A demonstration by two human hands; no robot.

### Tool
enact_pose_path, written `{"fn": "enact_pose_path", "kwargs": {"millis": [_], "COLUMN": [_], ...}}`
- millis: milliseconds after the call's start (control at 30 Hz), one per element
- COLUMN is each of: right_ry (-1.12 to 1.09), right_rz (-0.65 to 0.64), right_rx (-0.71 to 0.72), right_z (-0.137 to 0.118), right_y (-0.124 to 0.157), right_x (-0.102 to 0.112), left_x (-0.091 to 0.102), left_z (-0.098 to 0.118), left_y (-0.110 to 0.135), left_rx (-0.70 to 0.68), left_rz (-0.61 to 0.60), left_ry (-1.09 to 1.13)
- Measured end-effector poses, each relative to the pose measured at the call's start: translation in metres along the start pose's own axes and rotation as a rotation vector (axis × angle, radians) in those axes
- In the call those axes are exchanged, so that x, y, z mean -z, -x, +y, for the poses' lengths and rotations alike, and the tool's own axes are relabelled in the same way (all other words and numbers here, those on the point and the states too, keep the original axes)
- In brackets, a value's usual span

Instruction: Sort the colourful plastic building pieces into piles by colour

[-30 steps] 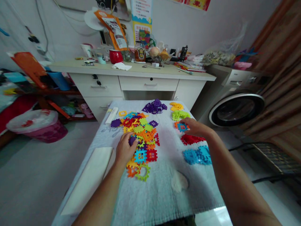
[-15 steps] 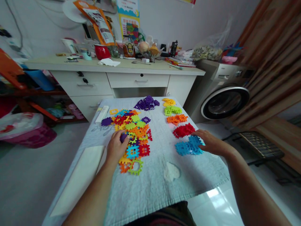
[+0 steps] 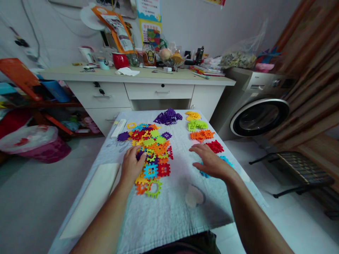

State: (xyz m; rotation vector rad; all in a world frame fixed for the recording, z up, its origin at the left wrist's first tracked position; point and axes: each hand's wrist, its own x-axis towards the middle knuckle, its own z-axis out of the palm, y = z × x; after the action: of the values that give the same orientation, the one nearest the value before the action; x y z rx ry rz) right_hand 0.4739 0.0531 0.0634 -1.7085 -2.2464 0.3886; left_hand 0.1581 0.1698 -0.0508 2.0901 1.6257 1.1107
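My left hand [image 3: 131, 165] is at the near left edge of a mixed heap of plastic interlocking tiles [image 3: 156, 146]. Its thumb and fingers close around a purple interlocking tile [image 3: 140, 155], partly hidden by the hand. My right hand [image 3: 214, 163] hovers over the right side of the table, fingers apart with nothing between them. Beneath it, a blue tile pile [image 3: 227, 161] is mostly covered. Just beyond the hand lies a red tile pile [image 3: 215, 146]. Farther back are orange [image 3: 201, 135], green [image 3: 197, 125] and yellow tile piles [image 3: 192, 115].
A purple tile pile [image 3: 168, 117] sits at the table's far edge. On the left lie a white remote [image 3: 118, 128] and a long pale board [image 3: 91, 199]. A cluttered counter [image 3: 148, 76] stands behind, with a washing machine [image 3: 261, 106] and stool [image 3: 299, 169] to the right.
My right hand has moved left, away from the outer side of the blue pile to over its inner side. My left hand stays by the mixed heap. The view has shifted slightly.
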Motion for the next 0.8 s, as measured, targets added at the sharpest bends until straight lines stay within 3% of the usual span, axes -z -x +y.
{"fn": "enact_pose_path", "kwargs": {"millis": [167, 400, 567, 800], "right_ry": [0.021, 0.121, 0.178, 0.286], "right_rz": [-0.088, -0.051, -0.113, -0.192], "right_rx": [0.08, -0.117, -0.076, -0.004], "right_z": [-0.023, -0.007, 0.006, 0.024], "right_y": [-0.068, -0.159, -0.189, -0.209], "right_x": [-0.042, -0.084, -0.09, -0.074], "left_x": [0.0, 0.001, 0.003, 0.002], "left_z": [0.004, 0.01, 0.013, 0.012], "left_y": [0.0, -0.001, -0.001, -0.001], "left_rx": [0.019, 0.011, 0.001, -0.009], "left_rz": [-0.036, -0.065, -0.079, -0.072], "left_ry": [0.041, 0.085, 0.111, 0.127]}}
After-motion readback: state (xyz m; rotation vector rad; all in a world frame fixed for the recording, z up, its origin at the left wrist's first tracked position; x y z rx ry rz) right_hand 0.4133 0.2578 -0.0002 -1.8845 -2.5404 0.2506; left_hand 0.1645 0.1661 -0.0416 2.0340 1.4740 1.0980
